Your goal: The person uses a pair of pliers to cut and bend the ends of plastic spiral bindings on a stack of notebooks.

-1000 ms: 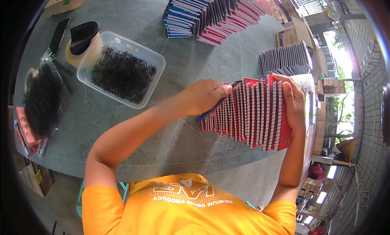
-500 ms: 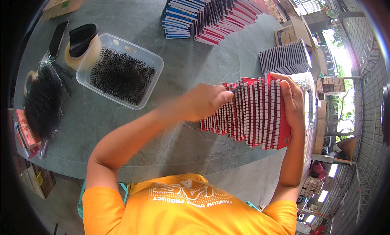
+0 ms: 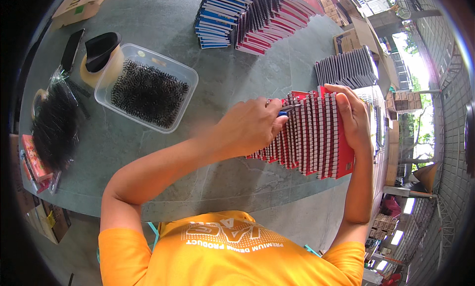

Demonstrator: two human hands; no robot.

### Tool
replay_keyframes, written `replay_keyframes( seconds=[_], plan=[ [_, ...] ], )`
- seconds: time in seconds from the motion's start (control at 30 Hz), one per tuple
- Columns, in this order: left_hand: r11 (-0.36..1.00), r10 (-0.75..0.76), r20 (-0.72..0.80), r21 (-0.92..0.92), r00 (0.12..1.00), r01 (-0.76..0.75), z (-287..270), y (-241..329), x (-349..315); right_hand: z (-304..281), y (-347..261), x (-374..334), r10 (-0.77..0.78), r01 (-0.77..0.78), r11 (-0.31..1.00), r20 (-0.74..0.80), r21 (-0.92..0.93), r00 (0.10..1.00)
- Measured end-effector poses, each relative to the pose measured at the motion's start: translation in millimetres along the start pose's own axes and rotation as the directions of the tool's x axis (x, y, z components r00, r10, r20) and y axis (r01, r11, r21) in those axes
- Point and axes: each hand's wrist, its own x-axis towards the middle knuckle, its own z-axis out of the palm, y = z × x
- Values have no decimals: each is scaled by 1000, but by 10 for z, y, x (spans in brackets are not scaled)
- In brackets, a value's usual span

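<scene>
A stack of red wire-bound notebooks (image 3: 311, 137) stands on the table in front of me, bindings facing up toward me. My left hand (image 3: 255, 124) is closed around small pliers (image 3: 291, 109) with a blue handle. Their metal jaws reach over the bindings near the far ends; whether they bite on a wire is too small to tell. My right hand (image 3: 355, 120) grips the stack's right end, thumb bent near the bindings and fingers along the far edge.
Left on the grey table (image 3: 222, 88) stands a clear plastic tub (image 3: 194, 86) of black coils. Near it are a tape roll (image 3: 91, 77), a bag of black coils (image 3: 54, 123) and a red packet (image 3: 37, 160). Blue notebooks (image 3: 215, 21), more red notebooks (image 3: 277, 21) and grey notebooks (image 3: 346, 68) stand farther back.
My left hand has turned and spread lower over the notebooks, bringing the pliers' blue handle into sight. My right hand stays on the stack's end, shifted very slightly.
</scene>
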Motion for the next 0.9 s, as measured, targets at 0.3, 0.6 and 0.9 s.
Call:
replay_keyframes(
  seconds=[0.3,0.6,0.9],
  plan=[
    [425,-40,603,-711,797,560,-296,-112,139,-195,-60,150,-9,1,999,162,51,987],
    [72,45,671,-741,740,667,-262,-125,192,14,-182,185,-60,66,998,202,-18,977],
    [17,168,694,-712,700,702,-236,-116,179,67,-96,172,-28,16,995,124,100,992]
  ],
)
